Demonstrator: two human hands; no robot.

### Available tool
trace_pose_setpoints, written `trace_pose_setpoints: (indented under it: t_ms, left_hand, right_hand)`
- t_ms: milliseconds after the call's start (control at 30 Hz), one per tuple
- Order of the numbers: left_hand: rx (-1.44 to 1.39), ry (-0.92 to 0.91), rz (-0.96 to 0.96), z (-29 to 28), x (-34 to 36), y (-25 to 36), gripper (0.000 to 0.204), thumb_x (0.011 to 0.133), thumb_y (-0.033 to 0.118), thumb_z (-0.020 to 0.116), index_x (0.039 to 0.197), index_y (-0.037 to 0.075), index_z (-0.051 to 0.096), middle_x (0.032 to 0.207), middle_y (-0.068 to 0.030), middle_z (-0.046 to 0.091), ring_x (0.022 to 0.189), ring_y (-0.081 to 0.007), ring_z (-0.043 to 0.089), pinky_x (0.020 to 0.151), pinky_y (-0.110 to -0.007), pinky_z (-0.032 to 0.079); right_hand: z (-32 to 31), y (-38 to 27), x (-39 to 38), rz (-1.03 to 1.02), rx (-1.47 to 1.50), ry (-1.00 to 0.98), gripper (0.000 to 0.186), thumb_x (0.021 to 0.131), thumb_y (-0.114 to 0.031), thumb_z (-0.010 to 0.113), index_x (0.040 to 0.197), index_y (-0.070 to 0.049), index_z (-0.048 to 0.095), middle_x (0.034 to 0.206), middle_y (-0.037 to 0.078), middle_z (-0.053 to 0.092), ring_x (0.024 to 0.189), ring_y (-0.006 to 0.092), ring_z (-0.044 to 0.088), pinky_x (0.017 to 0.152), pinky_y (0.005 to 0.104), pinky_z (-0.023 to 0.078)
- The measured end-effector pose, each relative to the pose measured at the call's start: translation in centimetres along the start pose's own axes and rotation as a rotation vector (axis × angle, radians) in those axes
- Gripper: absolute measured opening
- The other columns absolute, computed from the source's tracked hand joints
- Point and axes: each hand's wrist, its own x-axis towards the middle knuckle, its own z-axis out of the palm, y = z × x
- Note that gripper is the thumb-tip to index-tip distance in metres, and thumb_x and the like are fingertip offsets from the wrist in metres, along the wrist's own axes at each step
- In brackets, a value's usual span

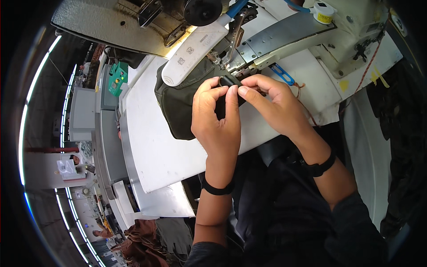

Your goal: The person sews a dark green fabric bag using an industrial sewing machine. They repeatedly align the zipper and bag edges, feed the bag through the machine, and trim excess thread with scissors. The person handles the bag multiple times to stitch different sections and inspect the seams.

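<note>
My left hand [217, 120] pinches a small dark folded piece of fabric [228, 81] between thumb and fingers, just in front of the sewing machine's needle area [222, 64]. From the other side, the thumb and fingertips of my right hand [278, 107] close on the same piece. A larger dark olive fabric item [175, 107], shaped like a pouch, lies on the white table to the left and partly behind my left hand. Whether the small piece is joined to it is hidden by my fingers.
The sewing machine's metal arm [289, 38] runs to the upper right. A white rounded lamp-like bar [193, 55] hangs over the fabric. Blue thread snips [282, 74] lie right of the needle. A green device [118, 79] stands left; brown cloth [144, 242] is heaped lower left.
</note>
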Motion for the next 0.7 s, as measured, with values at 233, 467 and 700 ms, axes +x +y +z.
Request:
trace_pose_setpoints:
  t_ms: [233, 467, 700]
  left_hand:
    - [-0.190, -0.032, -0.192, -0.9, 0.6, 0.9, 0.008, 0.097, 0.000, 0.074, 0.097, 0.000, 0.066, 0.115, -0.0183, 0.077, 0.091, -0.0157, 0.075, 0.077, -0.029, 0.060]
    - [-0.285, -0.034, -0.237, -0.4, 1.0, -0.2, 0.007, 0.098, 0.000, 0.072, 0.100, -0.001, 0.066, 0.117, -0.0188, 0.077, 0.092, -0.0163, 0.075, 0.081, -0.030, 0.061]
    - [-0.284, -0.033, -0.226, 0.0, 1.5, -0.7, 0.009, 0.100, 0.004, 0.071, 0.104, -0.003, 0.066, 0.121, -0.0199, 0.075, 0.099, -0.0191, 0.075, 0.084, -0.032, 0.061]
  right_hand:
    - [1.4, -1.8, -0.6, 0.043, 0.080, 0.071, 0.019, 0.100, -0.016, 0.071, 0.097, 0.002, 0.074, 0.086, 0.003, 0.073, 0.083, 0.0079, 0.065, 0.075, 0.0265, 0.053]
    - [1.7, -1.4, 0.4, 0.062, 0.135, 0.114, 0.018, 0.098, -0.014, 0.071, 0.094, 0.003, 0.074, 0.081, 0.001, 0.072, 0.077, 0.0042, 0.060, 0.069, 0.0244, 0.049]
    - [1.9, -1.7, 1.2, 0.021, 0.071, 0.151, 0.016, 0.098, -0.012, 0.071, 0.093, 0.002, 0.075, 0.076, -0.001, 0.070, 0.070, 0.0028, 0.056, 0.061, 0.0235, 0.045]
